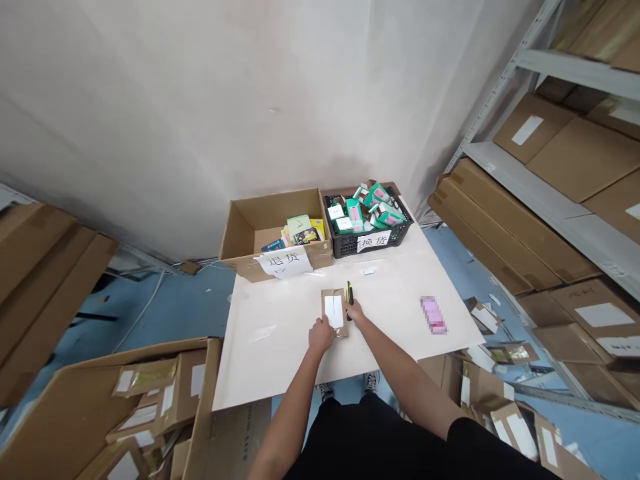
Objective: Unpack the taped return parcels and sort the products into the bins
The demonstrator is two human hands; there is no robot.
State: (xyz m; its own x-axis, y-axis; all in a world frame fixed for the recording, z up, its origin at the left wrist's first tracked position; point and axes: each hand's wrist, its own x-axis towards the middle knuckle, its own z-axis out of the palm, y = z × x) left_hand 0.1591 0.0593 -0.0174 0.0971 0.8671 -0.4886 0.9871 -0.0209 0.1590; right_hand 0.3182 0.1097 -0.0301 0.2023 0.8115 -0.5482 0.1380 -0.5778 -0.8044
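Note:
A small brown cardboard parcel (326, 298) with a white label (334, 312) lies on the white table (280, 360) in front of me. My left hand (321, 335) is closed on its lower left edge. Along the parcel's right side, my right hand (355, 311) is closed around a black and yellow box cutter (349, 293), which points away from me. Whether its blade is out is too small to tell. The fingertips of both hands are partly hidden.
Behind stand an open carton (240, 233) of small packs and a black crate (345, 248) of green boxes, both with paper signs. A blurred pink item (433, 315) lies to the right. A big box (210, 373) of parcels stands left; loaded shelves (540, 180) flank the right.

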